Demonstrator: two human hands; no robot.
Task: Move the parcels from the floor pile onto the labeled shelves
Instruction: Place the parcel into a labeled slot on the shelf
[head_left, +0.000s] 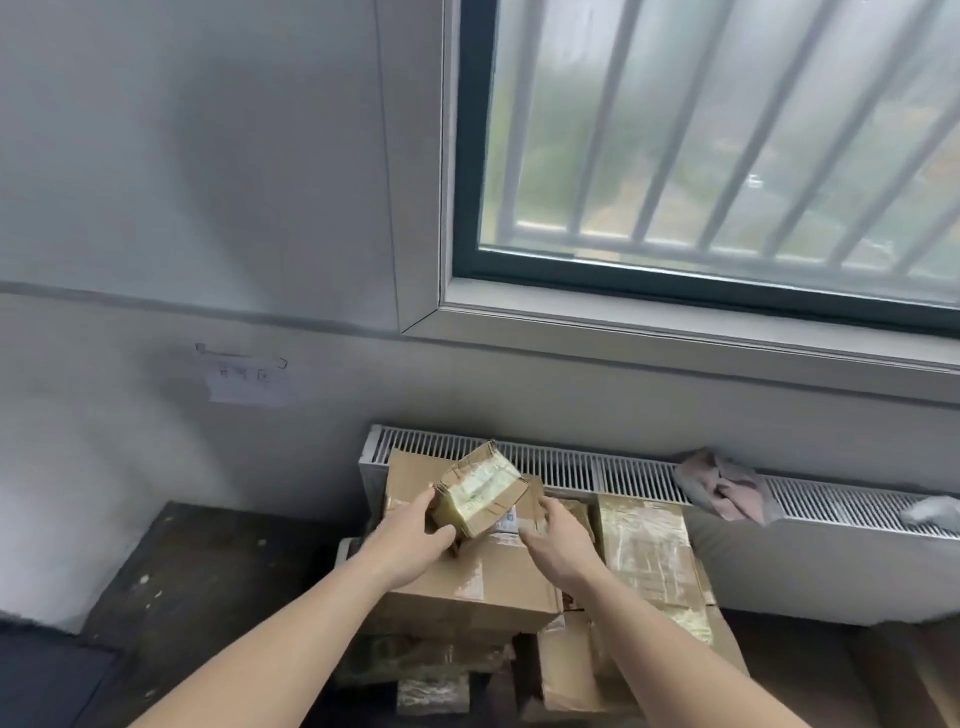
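Two hands (415, 535), one radiator (831, 561), several parcels (467, 582) (pile blurred)

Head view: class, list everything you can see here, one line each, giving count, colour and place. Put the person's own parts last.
small parcel: one, brown with yellowed tape, tilted above the pile, held at its left side
large box: one, brown, top of the floor pile
other parcels: several, brown, taped, stacked against the radiator; exact count unclear
radiator: one, white, under the window
cloth: one, pinkish-grey, crumpled on the radiator top
window: one, dark frame, pale bars outside
paper note: one, white, on the wall; text unreadable
left hand: grips the small parcel
right hand: fingers loose, holding nothing, beside the small parcel
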